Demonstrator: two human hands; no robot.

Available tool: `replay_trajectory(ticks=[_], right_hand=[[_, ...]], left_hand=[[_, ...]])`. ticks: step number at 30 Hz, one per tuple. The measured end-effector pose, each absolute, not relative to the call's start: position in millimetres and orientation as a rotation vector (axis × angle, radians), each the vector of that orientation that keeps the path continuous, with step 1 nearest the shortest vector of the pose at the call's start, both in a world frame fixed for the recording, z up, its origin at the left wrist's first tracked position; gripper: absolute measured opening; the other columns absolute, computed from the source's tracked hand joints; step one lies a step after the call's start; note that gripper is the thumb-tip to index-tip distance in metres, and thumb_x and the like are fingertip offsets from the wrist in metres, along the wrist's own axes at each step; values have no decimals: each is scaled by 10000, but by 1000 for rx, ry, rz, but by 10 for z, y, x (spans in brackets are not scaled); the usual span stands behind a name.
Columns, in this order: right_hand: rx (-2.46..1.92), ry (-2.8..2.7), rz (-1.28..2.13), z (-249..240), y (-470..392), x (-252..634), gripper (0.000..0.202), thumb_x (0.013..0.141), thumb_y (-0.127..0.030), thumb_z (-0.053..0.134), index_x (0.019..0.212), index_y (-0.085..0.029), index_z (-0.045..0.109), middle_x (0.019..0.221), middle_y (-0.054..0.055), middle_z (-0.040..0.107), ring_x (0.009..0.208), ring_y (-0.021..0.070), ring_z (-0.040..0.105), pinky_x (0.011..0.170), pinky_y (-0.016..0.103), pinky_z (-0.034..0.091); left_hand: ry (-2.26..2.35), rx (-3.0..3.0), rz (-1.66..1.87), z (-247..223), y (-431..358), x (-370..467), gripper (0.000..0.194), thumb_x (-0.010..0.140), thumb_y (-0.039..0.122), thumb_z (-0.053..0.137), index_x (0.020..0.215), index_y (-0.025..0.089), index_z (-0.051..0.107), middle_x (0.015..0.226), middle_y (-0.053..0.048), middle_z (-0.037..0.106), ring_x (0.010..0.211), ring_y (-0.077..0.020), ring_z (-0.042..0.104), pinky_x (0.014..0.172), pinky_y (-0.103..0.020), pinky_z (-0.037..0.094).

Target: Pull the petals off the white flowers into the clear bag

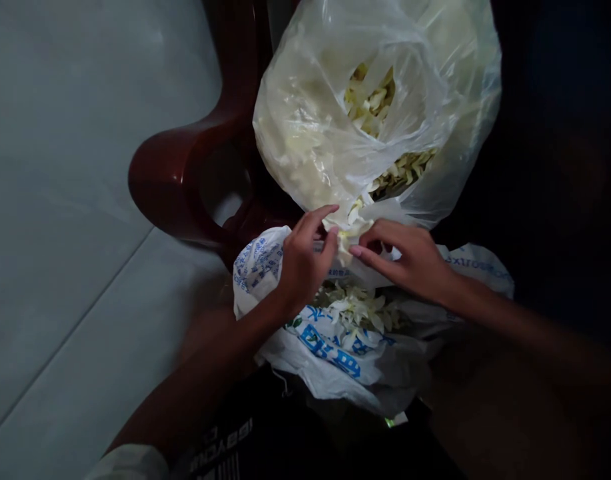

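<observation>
Between my hands is a pale cream flower [344,247], just below the big clear bag. My left hand [308,253] has its thumb and forefinger bent at the flower's left side. My right hand [402,257] pinches at the flower's right side with thumb and forefinger. Beneath them lies an open white sack [310,360] with blue print, holding loose white flowers [358,308]. Above sits a large translucent plastic bag [305,133], full of yellowish-white petals or flowers [370,100] that show through its opening.
A dark red, glossy wooden armrest [160,173] curves in at the left of the bags. Pale floor tiles [75,167] with a dark joint fill the left side. Dark clothing with white lettering [230,440] shows at the bottom. The right side is very dark.
</observation>
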State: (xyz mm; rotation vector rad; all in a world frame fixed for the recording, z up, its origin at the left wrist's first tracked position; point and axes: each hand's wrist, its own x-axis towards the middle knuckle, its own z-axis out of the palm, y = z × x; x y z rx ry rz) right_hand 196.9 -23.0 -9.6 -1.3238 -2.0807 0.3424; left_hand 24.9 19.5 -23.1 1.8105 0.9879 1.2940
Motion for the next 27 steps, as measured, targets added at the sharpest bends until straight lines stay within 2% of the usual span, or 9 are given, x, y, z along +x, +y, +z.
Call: replay_trajectory(ticks=[3,7,10,15,21,27], right_hand=[[-1346,-1991,297,-78,-205,1981,212,847,-416,536,897,-226,616,736,14,578,634,134,503,617,276,389],[-1232,-2108,378,-82,-133,2071,180,832,-389,569,901,-235,633,826,22,593,691,131,541,635,267,413],[-1236,-2072,366,-118,-94,2126,178,812,-391,594,886,-234,632,850,27,601,703,135,557,628,264,429],[-1210,-2055,389,-148,-83,2136,178,799,-369,619,874,-209,642,792,23,645,706,140,588,660,264,443],[-1167,-1965,576,-154,8,2216,215,796,-412,609,826,-208,668,838,43,662,771,165,605,701,280,459],[-1115,-2088,558,-187,22,2217,211,860,-386,522,868,-201,624,915,61,618,852,178,576,754,296,437]], left_hand=[[907,1709,1157,-292,92,322,396,798,233,580,1189,200,522,870,-21,591,717,-100,597,702,-222,515],[762,1441,1005,-327,100,344,252,856,262,503,1075,161,578,843,-34,622,717,-109,623,711,-244,537],[728,1395,1001,-319,145,340,231,862,274,502,1035,162,605,842,-31,639,741,-116,632,755,-265,540],[730,1434,1021,-329,176,371,200,844,267,538,989,154,617,890,-39,663,749,-113,628,717,-224,531],[701,1458,982,-372,203,390,273,791,276,618,1044,174,603,938,-44,652,866,-137,619,809,-251,496],[683,1408,982,-400,239,383,266,759,256,650,1004,156,624,866,-31,656,733,-107,619,718,-232,513]])
